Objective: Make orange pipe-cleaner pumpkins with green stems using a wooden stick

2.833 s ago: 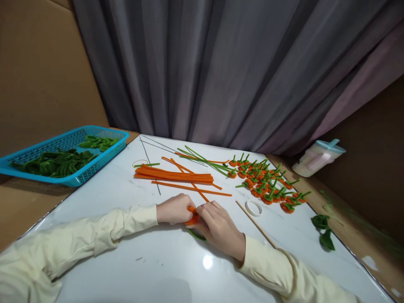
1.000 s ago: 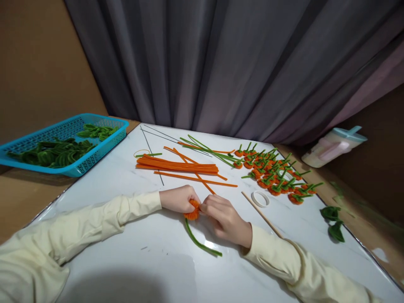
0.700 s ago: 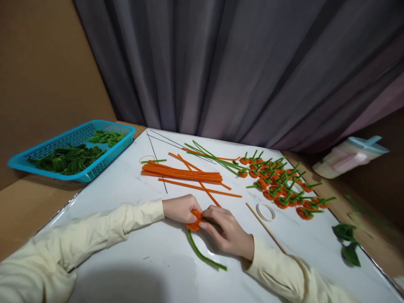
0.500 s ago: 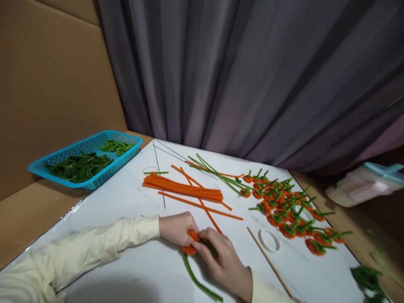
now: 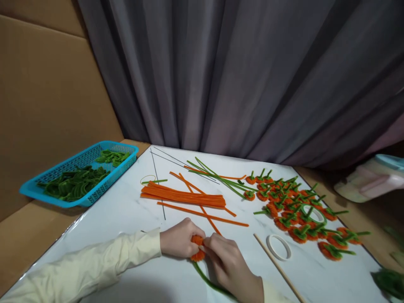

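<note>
In front of me, my left hand [image 5: 180, 238] pinches the left side of a small orange pipe-cleaner rosette [image 5: 198, 255]. My right hand [image 5: 229, 261] has thumb and fingers closed at the rosette's right edge, their tips hidden against it. A long green pipe cleaner [image 5: 205, 277] runs from under the rosette down toward the lower right, passing beneath my right hand. Just beyond both hands lies a flat bundle of orange pipe cleaners [image 5: 183, 196], with a few loose orange ones [image 5: 203, 213] crossing around it.
Many finished orange pieces with green stems [image 5: 290, 219] crowd the right side. Nearby lie a white tape ring [image 5: 279, 247], a wooden stick [image 5: 277, 267] and green pipe cleaners [image 5: 217, 179]. At left, a blue basket [image 5: 94, 198] contains green loops. A lidded jug [image 5: 368, 181] stands at far right.
My right fingers have shifted up and in against the rosette's edge; the green piece that showed under them is now out of sight. The whole view has moved slightly.
</note>
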Available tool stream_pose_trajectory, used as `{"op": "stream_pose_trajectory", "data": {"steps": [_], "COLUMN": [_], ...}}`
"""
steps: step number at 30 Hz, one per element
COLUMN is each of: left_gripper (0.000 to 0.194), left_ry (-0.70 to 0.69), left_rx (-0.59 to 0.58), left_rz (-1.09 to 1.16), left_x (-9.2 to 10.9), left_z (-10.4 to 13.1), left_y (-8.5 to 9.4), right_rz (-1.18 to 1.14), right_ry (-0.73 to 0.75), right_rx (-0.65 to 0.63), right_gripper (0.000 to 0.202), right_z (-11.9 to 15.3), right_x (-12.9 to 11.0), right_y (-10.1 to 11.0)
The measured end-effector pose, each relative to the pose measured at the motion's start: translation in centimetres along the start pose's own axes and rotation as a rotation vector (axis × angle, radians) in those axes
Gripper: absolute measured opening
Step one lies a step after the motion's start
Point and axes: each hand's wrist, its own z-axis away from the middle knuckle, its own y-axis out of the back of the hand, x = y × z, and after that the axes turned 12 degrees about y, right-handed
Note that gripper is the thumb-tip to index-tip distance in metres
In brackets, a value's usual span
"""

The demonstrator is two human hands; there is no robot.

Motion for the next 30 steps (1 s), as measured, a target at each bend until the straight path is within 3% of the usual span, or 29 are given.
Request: {"op": "stream_pose_trajectory", "data": {"steps": [4,9,13,17,21,25,30], "left_gripper": [0.02,0.021,0.043,0.056,0.043,0.035,0.032], "left_ry": [-0.069,-0.085,-0.077,-0.056,-0.006,0.008,0.015], "left_rx": [0.096,-0.075,-0.178,-0.037,0.052,0.071,0.076], "left_rz": [0.108,0.328,0.443,0.241,0.135,0.182,0.266], "left_x": [-0.4,-0.4,-0.2,-0.3,-0.6,-0.7,-0.7], "left_z": [0.3,0.3,0.4,0.1,-0.5,-0.6,-0.4], "left_y": [0.0,0.6,0.7,0.1,0.0,0.3,0.2], "right_rz": [-0.073,-0.106,-0.27,-0.478,-0.723,-0.752,-0.415], "right_ry": [-0.06,-0.103,-0.349,-0.599,-0.725,-0.702,-0.455], "right_rx": [0.027,0.044,0.133,0.224,0.291,0.254,0.082], "right_gripper": [0.017,0.017,0.017,0.022,0.03,0.029,0.014], "right_z": [0.0,0.2,-0.1,-0.4,-0.6,-0.7,-0.5], "right_x": [-0.2,0.1,0.5,0.9,1.2,1.4,1.7], "right_y": [0.0,0.0,0.6,1.0,1.0,1.4,2.4]}}
